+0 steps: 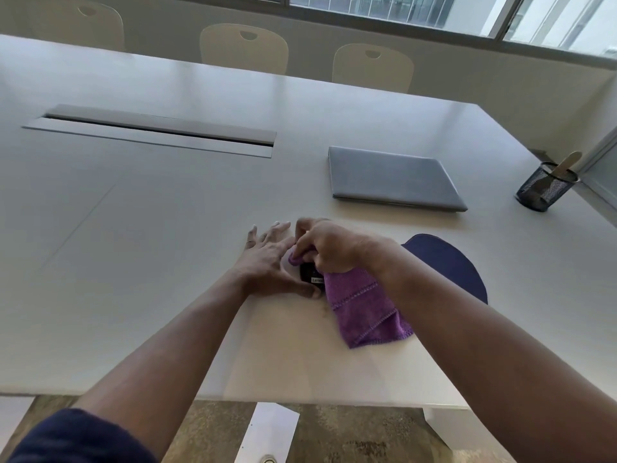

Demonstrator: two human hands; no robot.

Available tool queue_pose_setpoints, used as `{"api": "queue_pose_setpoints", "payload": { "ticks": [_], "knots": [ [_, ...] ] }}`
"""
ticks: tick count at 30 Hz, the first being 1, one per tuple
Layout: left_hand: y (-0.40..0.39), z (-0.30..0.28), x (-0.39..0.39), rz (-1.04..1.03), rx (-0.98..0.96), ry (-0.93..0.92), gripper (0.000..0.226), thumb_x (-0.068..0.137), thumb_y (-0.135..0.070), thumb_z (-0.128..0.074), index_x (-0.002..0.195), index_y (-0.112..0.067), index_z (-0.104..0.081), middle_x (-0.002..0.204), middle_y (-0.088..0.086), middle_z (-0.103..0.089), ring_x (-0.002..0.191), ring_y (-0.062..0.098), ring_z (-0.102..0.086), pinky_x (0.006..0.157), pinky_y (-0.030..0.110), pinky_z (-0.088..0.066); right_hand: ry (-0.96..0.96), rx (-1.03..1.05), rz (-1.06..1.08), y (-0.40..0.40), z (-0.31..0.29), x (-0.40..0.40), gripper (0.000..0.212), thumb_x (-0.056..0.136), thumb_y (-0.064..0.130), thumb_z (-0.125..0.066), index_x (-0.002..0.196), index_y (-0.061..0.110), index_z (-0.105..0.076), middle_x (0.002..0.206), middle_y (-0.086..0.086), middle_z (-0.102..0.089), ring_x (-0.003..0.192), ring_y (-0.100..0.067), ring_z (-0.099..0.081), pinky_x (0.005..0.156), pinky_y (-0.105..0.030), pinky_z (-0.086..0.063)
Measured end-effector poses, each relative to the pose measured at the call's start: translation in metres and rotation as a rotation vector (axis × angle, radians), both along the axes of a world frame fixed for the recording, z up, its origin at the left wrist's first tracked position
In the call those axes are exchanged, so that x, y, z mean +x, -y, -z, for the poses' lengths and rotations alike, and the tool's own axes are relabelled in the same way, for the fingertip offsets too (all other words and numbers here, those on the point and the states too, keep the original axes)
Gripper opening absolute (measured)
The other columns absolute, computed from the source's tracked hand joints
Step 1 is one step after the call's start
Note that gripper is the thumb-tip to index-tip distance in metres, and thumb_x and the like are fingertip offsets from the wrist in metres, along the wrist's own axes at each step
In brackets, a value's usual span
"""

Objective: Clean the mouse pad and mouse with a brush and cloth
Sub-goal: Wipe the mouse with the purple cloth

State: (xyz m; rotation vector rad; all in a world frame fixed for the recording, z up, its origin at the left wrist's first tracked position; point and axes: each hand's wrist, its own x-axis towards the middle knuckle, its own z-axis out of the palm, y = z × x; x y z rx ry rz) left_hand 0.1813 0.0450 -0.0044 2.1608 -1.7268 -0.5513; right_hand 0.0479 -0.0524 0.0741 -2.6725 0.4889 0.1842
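What I can't make out from here

The black mouse (311, 277) is mostly buried under my right hand (329, 247) and the purple cloth (362, 307). My right forearm covers part of the mouse pad (447, 262). The brush (564, 167) bristles sit hidden inside the mesh cup (542, 192).

Mouse (312, 279) left of pad (447, 262) (table (167, 212))

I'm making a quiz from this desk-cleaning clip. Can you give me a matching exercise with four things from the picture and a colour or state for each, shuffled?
Things:
1. cloth
2. mouse pad
3. laptop
4. mesh cup

States:
A. closed, grey
B. holds a wooden stick
C. purple, gripped by the right hand
D. dark blue, flat on the table

Pairs: 1-C, 2-D, 3-A, 4-B
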Motion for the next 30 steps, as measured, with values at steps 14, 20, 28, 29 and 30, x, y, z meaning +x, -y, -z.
{"api": "queue_pose_setpoints", "payload": {
  "ticks": [14, 20, 28, 29, 30],
  "knots": [
    [-0.001, -0.002, -0.003, -0.015, 0.005, 0.009, 0.111, 0.051, -0.084, -0.069, 0.147, -0.047, -0.028, 0.164, -0.002, -0.004, 0.149, 0.008, 0.012, 0.117, 0.046, 0.020, -0.053, 0.002, 0.076, 0.017, -0.016, -0.041, 0.020, 0.083, 0.003, -0.064, 0.090, 0.018, -0.076, 0.098, 0.007, -0.061, 0.092, -0.012, -0.058, 0.083, -0.018, -0.044],
    [0.000, 0.001, -0.003, -0.009, 0.000, 0.018, 0.110, 0.052, -0.084, -0.068, 0.147, -0.047, -0.026, 0.164, -0.002, -0.004, 0.149, 0.008, 0.012, 0.117, 0.045, 0.020, 0.168, 0.052, 0.293, 0.019, 0.008, -0.040, 0.015, 0.089, 0.023, -0.070, 0.101, 0.015, -0.074, 0.106, -0.001, -0.061, 0.100, -0.015, -0.058, 0.093, -0.026, -0.046],
    [0.000, 0.002, -0.002, -0.010, 0.002, 0.016, 0.112, 0.053, -0.084, -0.068, 0.148, -0.046, -0.025, 0.164, -0.003, -0.004, 0.149, 0.007, 0.013, 0.117, 0.044, 0.019, 0.035, 0.145, 0.271, 0.025, 0.006, -0.047, 0.005, 0.081, 0.031, -0.078, 0.084, 0.027, -0.076, 0.090, 0.011, -0.064, 0.090, -0.010, -0.061, 0.085, -0.025, -0.046],
    [0.000, 0.003, -0.002, -0.012, 0.000, 0.015, 0.112, 0.052, -0.084, -0.068, 0.148, -0.046, -0.025, 0.164, -0.003, -0.005, 0.149, 0.007, 0.013, 0.117, 0.043, 0.019, 0.058, 0.147, 0.297, 0.024, 0.008, -0.045, 0.005, 0.080, 0.031, -0.079, 0.080, 0.028, -0.075, 0.088, 0.009, -0.066, 0.087, -0.009, -0.061, 0.082, -0.026, -0.048],
    [0.000, 0.004, -0.002, -0.014, -0.001, 0.014, 0.112, 0.052, -0.084, -0.068, 0.148, -0.046, -0.025, 0.164, -0.003, -0.005, 0.149, 0.007, 0.012, 0.117, 0.043, 0.019, 0.098, 0.146, 0.329, 0.023, 0.010, -0.043, 0.006, 0.079, 0.032, -0.079, 0.077, 0.029, -0.074, 0.086, 0.007, -0.068, 0.082, -0.007, -0.061, 0.078, -0.024, -0.048]
  ]
}}
